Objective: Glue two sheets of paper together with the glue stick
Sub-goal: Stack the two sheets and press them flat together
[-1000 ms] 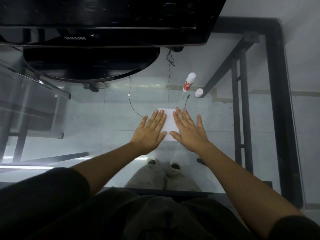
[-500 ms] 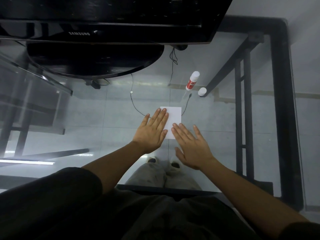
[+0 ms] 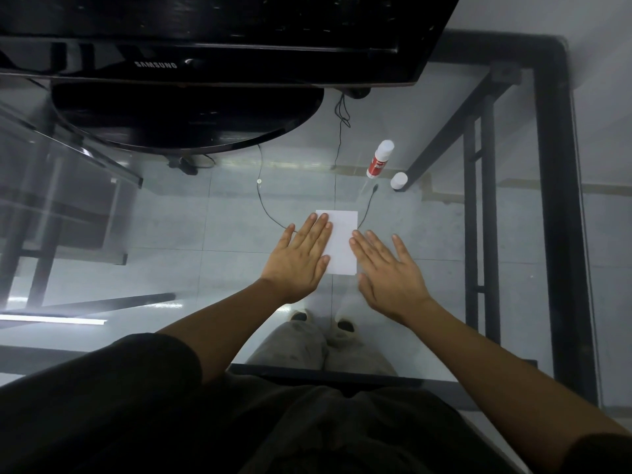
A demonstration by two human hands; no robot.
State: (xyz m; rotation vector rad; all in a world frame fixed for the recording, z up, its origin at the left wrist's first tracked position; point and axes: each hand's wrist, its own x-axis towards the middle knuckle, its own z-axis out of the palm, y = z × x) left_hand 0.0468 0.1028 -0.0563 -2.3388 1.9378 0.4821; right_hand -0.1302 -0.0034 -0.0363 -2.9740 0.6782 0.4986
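Observation:
A small white paper rectangle lies flat on the glass tabletop; I cannot tell two sheets apart. My left hand rests flat on its left part, fingers spread. My right hand lies flat beside the paper's right edge, its fingertips just at that edge. Farther back on the right stands a red and white glue stick, uncapped, with its white cap standing apart to its right.
A black monitor on a round stand fills the back of the glass table. A thin black cable runs toward the paper. The black table frame borders the right side. My legs show under the glass.
My right hand slid off the paper, first toward me, then out to the right of it. More of the paper shows. The left hand stayed in place.

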